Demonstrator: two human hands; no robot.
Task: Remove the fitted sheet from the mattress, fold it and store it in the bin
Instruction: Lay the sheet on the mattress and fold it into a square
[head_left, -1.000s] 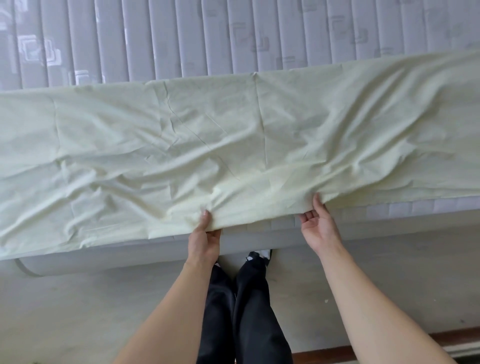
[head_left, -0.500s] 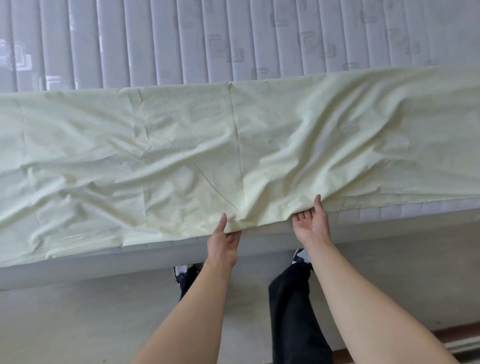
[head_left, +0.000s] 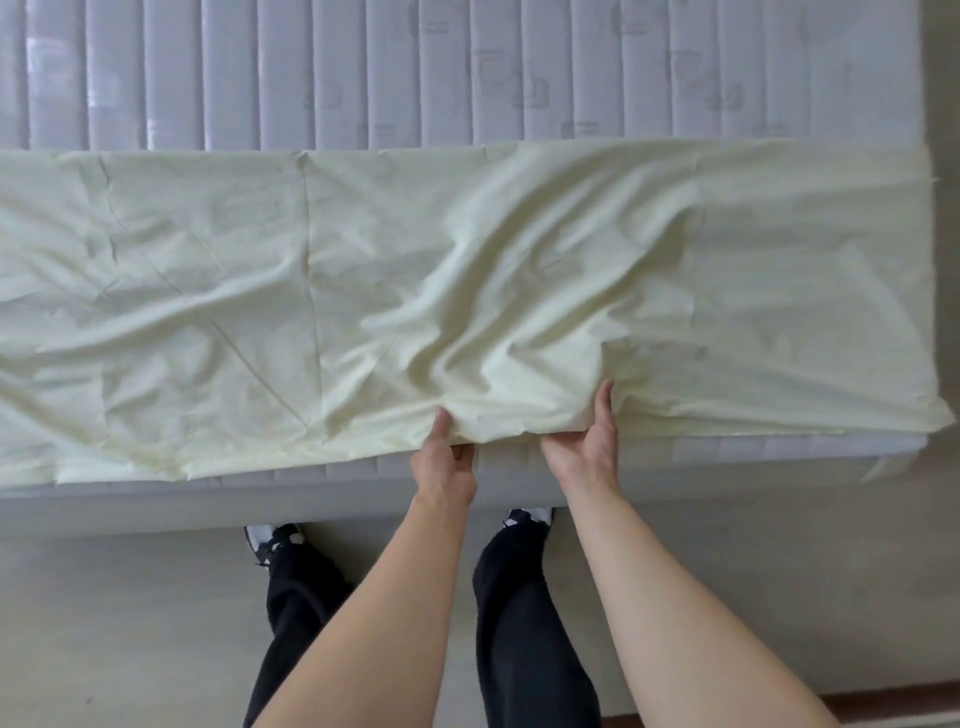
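A pale yellow fitted sheet (head_left: 322, 291) lies folded into a long wrinkled strip across the near part of the bare quilted mattress (head_left: 467, 73). Its right end reaches the mattress's right edge. My left hand (head_left: 445, 457) pinches the sheet's near edge, thumb on top and fingers underneath. About a hand's width to the right, my right hand (head_left: 587, 441) grips the same edge, with the cloth bunched up between the two hands. No bin is in view.
The mattress's near side (head_left: 156, 499) runs across the frame just in front of my legs and shoes (head_left: 270, 535). Pale floor (head_left: 130, 623) lies below, and a strip of floor shows past the mattress's right end. A dark skirting strip sits at bottom right.
I have stepped to the right along the bed, so the mattress's right end has come into view. Both hands slid right along the sheet's near edge and closer together, bunching the cloth.
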